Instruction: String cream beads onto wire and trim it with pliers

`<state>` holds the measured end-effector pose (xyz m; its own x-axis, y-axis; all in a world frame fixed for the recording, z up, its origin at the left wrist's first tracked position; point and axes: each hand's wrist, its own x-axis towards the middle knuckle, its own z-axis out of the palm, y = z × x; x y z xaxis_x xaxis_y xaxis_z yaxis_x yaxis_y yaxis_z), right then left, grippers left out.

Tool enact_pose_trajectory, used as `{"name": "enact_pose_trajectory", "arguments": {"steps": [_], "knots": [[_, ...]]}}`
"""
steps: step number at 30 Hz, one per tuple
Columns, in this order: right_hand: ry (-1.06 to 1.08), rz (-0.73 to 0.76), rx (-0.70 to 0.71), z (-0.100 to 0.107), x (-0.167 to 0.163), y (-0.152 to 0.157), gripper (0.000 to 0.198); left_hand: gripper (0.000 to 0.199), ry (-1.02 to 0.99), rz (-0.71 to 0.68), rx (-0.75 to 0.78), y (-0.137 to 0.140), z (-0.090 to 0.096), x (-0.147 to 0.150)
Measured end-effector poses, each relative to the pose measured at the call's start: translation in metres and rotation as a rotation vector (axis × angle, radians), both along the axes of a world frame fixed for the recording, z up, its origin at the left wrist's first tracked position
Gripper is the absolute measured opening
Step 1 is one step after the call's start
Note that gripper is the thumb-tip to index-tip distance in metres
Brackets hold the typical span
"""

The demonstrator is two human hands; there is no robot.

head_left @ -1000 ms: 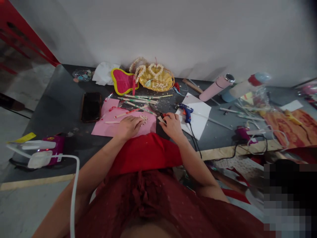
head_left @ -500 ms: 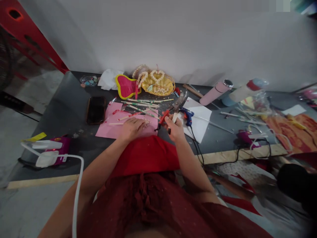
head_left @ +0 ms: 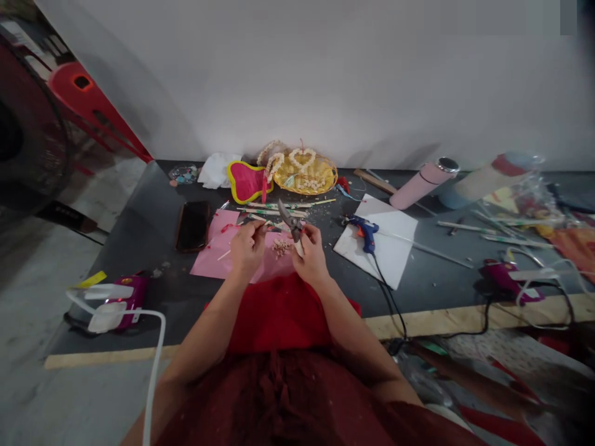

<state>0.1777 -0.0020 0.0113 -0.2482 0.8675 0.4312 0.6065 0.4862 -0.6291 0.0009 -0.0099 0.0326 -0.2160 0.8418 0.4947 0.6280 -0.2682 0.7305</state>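
The person's right hand had its fingers wrapped around a pair of cutters, holding them over the pink sheet with the metal blades angled up and to the left and a pale handle against the palm. The left hand was raised opposite, near the cutters but apart from the other hand. Its fingers were bent inward; one could not tell how fully they were closed, or whether they had hold of a thin stick.

Between the two hands, a small heap of pale bits lay on the pink sheet. Printed sticks lay just beyond, in front of a yellow basket that held more pale pieces and a beaded heart. A pink tray with a yellow rim stood just left of the basket, and a phone lay on the dark table beside the pink sheet.

To the right, a blue glue gun rested on a white sheet, its cord running over the table's near edge. A pink flask leaned in the view behind the white sheet. Red cloth covered the person's lap.
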Motion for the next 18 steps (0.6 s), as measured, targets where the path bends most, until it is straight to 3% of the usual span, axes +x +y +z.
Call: {"name": "enact_pose_trajectory", "arguments": {"steps": [4,8,18], "knots": [[-0.212,-0.031,-0.002,-0.004,0.003,-0.003,0.046,0.022,0.105,0.030,0.052,0.003,-0.009,-0.009],[-0.375,-0.042,-0.013,0.002,0.001,-0.008,0.050,0.020,0.055,0.089,0.050,0.001,-0.007,-0.014],[-0.472,0.008,-0.020,0.010,0.000,-0.012,0.053,0.019,-0.114,0.028,0.020,-0.005,0.006,-0.011]]}}
